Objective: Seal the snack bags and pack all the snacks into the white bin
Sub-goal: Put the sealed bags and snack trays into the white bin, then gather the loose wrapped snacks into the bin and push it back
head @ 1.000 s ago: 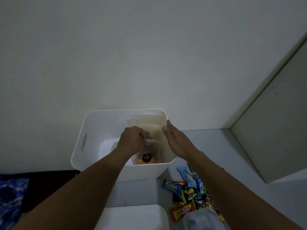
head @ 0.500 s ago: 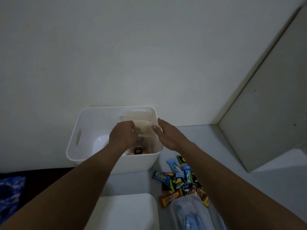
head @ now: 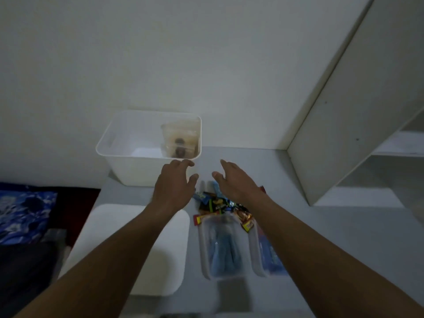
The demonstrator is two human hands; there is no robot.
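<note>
Hands have pulled back out of the white bin (head: 137,173) since the earlier frames; the left hand (head: 174,187) has let go of the clear bag (head: 180,140), which now stands on its own against the bin's right wall, upper centre of frame. Left hand is loose, fingers slightly curled, holding nothing, fingertips just at the bin's near right corner; contact or not, cannot tell. Right hand (head: 234,180) is spread and empty, hovering above the table to the right of the bin. Progress: one bag packed, with dark round items blurred inside, and the rest of the bin looks bare, so I'd call it early. Still out: a pile of loose wrapped snacks (head: 220,207) between the wrists at centre frame, a clear bag of blue stuff (head: 223,246) below it, and a second bag (head: 266,253) touching it on the right. Whether those two are sealed is unreadable at this blur, so assume sealing is pending. A white flat lid-like slab (head: 137,244) lies lower left of centre. Surface is a plain grey tabletop (head: 344,237), with the bin at its far left corner against a blank white wall (head: 183,53). White shelving (head: 344,122) runs down the right edge, blue patterned fabric (head: 23,214) shows at far left, light is dim
</note>
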